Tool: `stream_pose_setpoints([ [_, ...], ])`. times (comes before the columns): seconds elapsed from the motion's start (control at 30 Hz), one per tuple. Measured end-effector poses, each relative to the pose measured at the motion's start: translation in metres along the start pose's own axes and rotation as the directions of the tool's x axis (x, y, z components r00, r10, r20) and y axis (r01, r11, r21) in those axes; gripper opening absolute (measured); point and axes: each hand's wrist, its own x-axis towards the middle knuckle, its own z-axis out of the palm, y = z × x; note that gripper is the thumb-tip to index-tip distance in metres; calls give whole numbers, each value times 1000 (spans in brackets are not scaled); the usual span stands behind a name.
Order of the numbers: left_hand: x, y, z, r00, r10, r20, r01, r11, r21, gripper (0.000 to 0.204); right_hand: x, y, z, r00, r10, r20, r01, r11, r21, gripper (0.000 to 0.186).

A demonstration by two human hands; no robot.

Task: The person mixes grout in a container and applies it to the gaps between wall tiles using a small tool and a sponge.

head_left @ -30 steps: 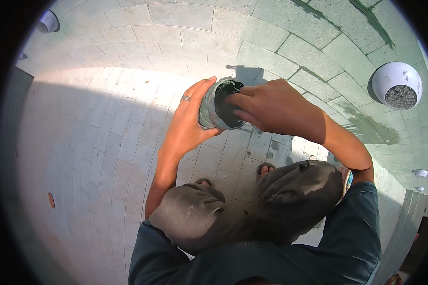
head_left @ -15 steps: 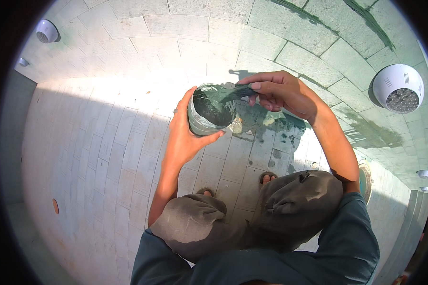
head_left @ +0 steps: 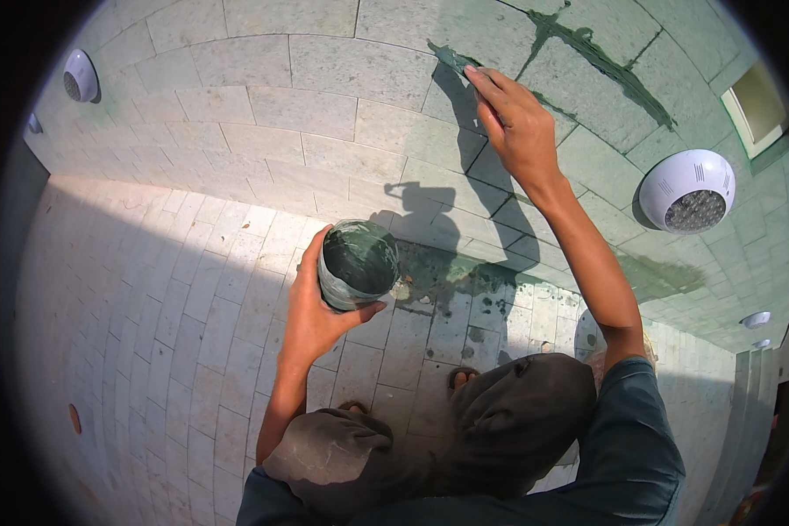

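right hand [head_left: 519, 127] on tiled wall [head_left: 324, 88], green grout [head_left: 600, 57]

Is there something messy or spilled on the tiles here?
Yes. Dark green blotches stain the floor tiles just below the wall, right beside the green-smeared cup held in the left hand. They look like drips or spills. The right hand presses green paste along a wall joint, where the streaks look deliberate.

Dark teal short sleeve [head_left: 640, 430], bare forearms, dusty grey-brown trousers [head_left: 465, 430], bare feet [head_left: 463, 377]
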Motion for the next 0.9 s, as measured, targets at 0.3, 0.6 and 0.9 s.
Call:
stream_pose_setpoints([
  [0.3, -3, 2, -5, 1000, -6, -20, 6, 1000, -28, 108, -14, 8, -19, 992, 2, 128, 30, 969, -247, 45],
  [0.6, -4, 4, -4, 1000, 21, 15, -21, 999, -42, 110, 8, -3, -16, 990, -116, 74, 128, 975, -179, 47],
  [0.9, -6, 14, -9, 1000, 24, 11, -23, 998, -56, 110, -22, -16, 20, 980, 24, 199, 7, 988, -155, 45],
])
